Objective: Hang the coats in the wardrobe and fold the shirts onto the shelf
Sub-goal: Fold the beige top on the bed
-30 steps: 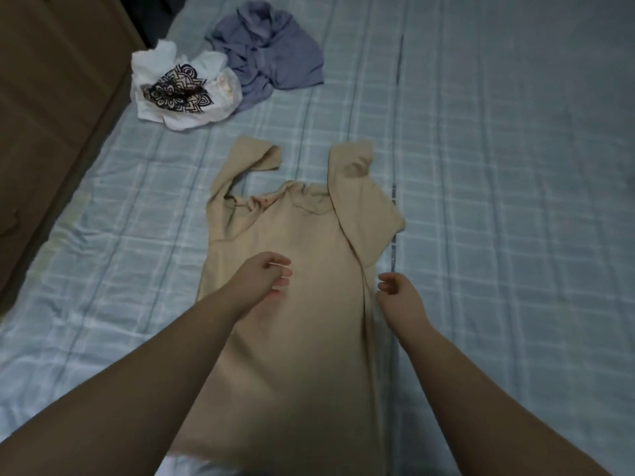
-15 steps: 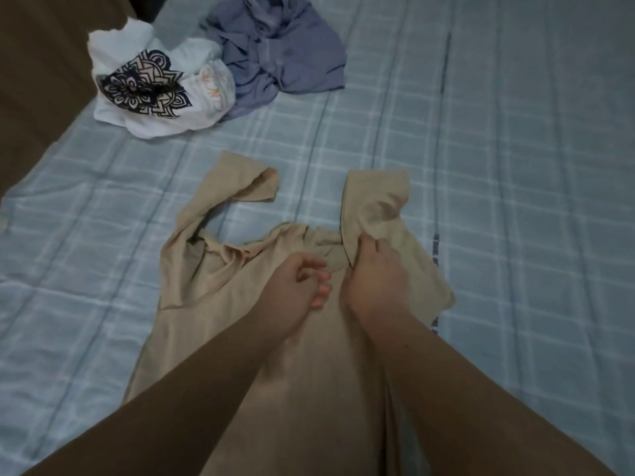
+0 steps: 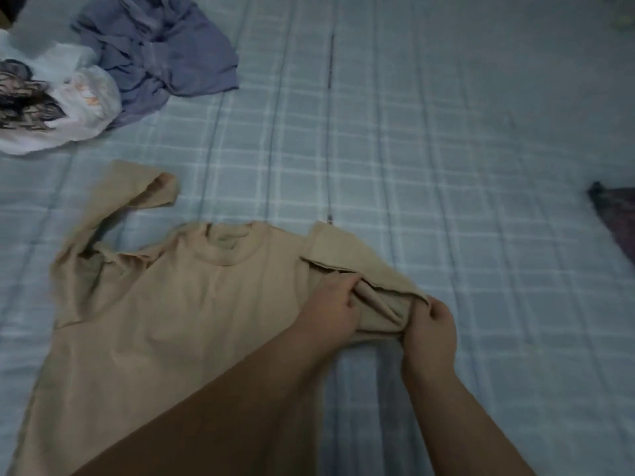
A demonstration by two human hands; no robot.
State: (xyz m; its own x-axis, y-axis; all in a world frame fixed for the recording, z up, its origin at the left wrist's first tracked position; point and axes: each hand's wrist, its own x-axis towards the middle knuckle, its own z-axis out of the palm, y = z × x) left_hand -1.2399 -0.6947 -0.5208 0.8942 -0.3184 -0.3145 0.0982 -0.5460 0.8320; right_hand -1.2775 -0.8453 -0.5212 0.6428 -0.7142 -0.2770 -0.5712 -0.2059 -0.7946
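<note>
- Spread flat, a beige T-shirt (image 3: 165,317) lies front-up on a bed sheet (image 3: 446,187) of pale blue with a white check, its round collar pointing away from the camera.
- Both hands work at the sleeve on the right side of the view, which is bunched into folds.
- The left hand (image 3: 330,314) pinches the inner part of that sleeve, fingers curled into the cloth.
- The right hand (image 3: 431,329) grips the sleeve's outer hem, fingers curled round the edge.
- The other sleeve (image 3: 144,190) lies twisted, pointing up and away from the body of the shirt.
- Further off, near the upper left, a crumpled blue-grey garment (image 3: 158,53) touches a white garment with a dark print (image 3: 58,108).
- A dark cloth (image 3: 615,214) shows at the right edge; what it is I cannot tell.
</note>
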